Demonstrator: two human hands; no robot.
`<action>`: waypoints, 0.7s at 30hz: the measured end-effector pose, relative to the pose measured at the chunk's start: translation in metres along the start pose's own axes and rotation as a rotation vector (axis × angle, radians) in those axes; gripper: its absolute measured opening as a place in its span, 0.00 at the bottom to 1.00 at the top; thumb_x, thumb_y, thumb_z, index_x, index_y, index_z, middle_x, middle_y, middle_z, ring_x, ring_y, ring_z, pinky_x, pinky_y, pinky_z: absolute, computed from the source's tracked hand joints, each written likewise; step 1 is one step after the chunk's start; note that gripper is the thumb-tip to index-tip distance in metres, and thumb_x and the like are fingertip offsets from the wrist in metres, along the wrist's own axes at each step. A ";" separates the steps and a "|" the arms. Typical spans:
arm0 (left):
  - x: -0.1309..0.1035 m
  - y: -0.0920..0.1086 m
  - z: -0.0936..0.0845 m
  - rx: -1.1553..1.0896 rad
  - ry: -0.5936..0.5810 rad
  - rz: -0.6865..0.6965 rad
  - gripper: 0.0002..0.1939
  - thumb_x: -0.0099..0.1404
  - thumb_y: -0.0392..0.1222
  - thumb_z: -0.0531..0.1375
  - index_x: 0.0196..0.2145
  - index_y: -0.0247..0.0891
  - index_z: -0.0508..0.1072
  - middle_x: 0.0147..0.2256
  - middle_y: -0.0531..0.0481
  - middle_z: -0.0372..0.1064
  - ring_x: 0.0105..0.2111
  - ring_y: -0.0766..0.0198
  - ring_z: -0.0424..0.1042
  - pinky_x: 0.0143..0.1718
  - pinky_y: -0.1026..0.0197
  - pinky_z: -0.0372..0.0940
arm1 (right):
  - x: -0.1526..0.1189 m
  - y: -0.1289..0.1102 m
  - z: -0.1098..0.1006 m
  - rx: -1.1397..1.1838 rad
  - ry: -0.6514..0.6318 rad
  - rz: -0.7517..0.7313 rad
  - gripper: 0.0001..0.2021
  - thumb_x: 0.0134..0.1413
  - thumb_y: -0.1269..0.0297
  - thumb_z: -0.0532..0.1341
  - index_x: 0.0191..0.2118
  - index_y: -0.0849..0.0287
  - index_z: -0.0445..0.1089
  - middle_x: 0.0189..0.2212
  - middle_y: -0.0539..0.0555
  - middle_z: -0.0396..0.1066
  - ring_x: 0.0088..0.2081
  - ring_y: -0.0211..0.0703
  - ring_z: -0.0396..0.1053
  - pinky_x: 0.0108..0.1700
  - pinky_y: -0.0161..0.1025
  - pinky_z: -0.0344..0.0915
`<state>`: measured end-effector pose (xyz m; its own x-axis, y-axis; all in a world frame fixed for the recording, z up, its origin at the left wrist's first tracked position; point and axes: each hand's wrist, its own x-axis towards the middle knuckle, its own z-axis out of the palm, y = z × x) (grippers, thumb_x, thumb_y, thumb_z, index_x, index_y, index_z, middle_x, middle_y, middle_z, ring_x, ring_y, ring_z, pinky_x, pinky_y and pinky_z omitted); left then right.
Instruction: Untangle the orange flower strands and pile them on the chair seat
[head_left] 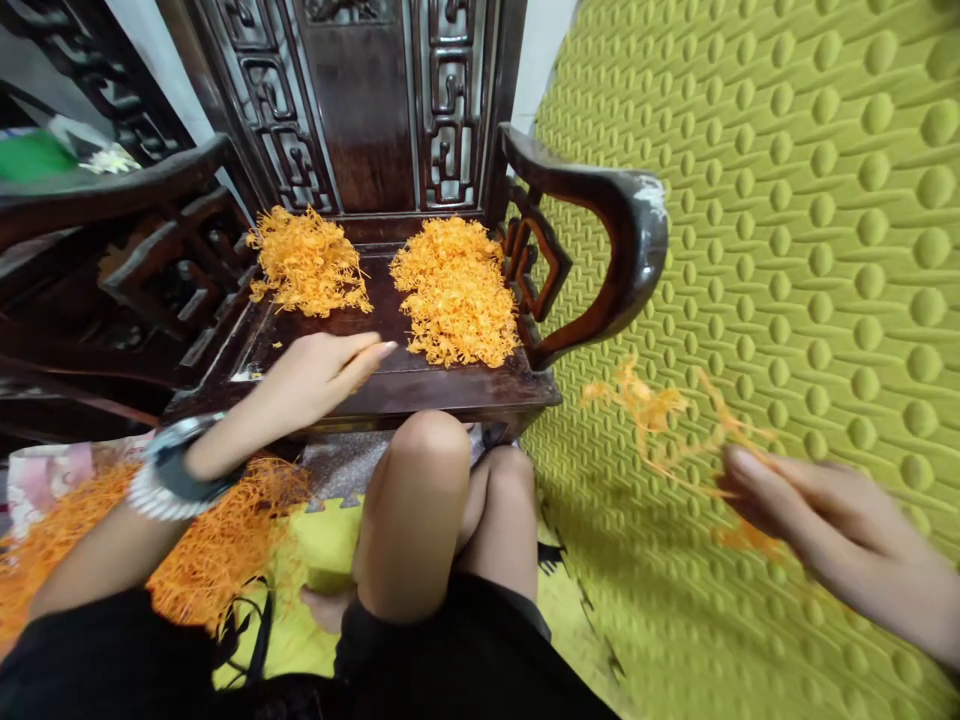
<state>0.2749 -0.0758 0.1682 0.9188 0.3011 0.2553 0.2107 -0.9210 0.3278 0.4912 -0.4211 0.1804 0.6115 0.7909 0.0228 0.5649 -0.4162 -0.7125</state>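
My right hand (817, 510), at the right, pinches a thin orange plastic flower sprig (652, 410) that is blurred by motion. More orange bits show below its fingers. Over the front of a dark wooden chair seat (360, 385) is my left hand (330, 370), its thumb and fingers pressed together; whether something small is between them cannot be seen. Beyond it on the seat lie two heaps of small orange flower pieces, a left heap (307, 262) and a larger right heap (457, 290). A dark watch and a pale beaded bracelet (169, 480) circle my left wrist.
A large pile of thin orange stems (217, 540) lies at the lower left, partly behind my left arm. The chair's curved armrest (637, 240) juts out at the right, beside a yellow-green bumpy padded surface (787, 250). My knees (431, 460) are before the seat.
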 end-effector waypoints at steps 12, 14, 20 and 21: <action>0.095 -0.025 0.106 0.127 -0.024 0.040 0.22 0.71 0.48 0.47 0.60 0.44 0.64 0.59 0.42 0.59 0.47 0.56 0.70 0.45 0.58 0.65 | 0.023 -0.012 0.039 0.185 -0.106 0.011 0.26 0.61 0.41 0.49 0.21 0.57 0.49 0.17 0.46 0.47 0.20 0.33 0.45 0.24 0.36 0.46; 0.097 -0.022 0.107 0.114 0.024 0.046 0.22 0.71 0.49 0.47 0.58 0.42 0.67 0.62 0.41 0.55 0.49 0.54 0.70 0.46 0.56 0.65 | 0.024 -0.011 0.037 0.185 -0.103 0.014 0.26 0.61 0.41 0.48 0.21 0.57 0.49 0.17 0.46 0.46 0.20 0.33 0.45 0.24 0.36 0.46; 0.077 0.037 0.078 -0.289 0.129 0.344 0.23 0.69 0.54 0.51 0.56 0.42 0.68 0.61 0.43 0.60 0.59 0.54 0.60 0.59 0.46 0.57 | 0.028 -0.019 0.039 0.102 -0.139 -0.063 0.27 0.61 0.41 0.49 0.20 0.57 0.48 0.17 0.46 0.46 0.20 0.32 0.46 0.22 0.35 0.46; 0.069 0.050 0.073 -0.415 0.037 0.449 0.27 0.67 0.56 0.53 0.59 0.43 0.64 0.61 0.44 0.60 0.60 0.55 0.59 0.59 0.47 0.57 | 0.029 -0.021 0.040 0.089 -0.136 -0.086 0.27 0.61 0.41 0.49 0.20 0.57 0.49 0.17 0.46 0.46 0.19 0.32 0.46 0.22 0.35 0.46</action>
<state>0.3735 -0.1187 0.1362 0.8740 -0.0784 0.4796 -0.3483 -0.7892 0.5058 0.4748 -0.3719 0.1680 0.4790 0.8778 -0.0045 0.5570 -0.3079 -0.7713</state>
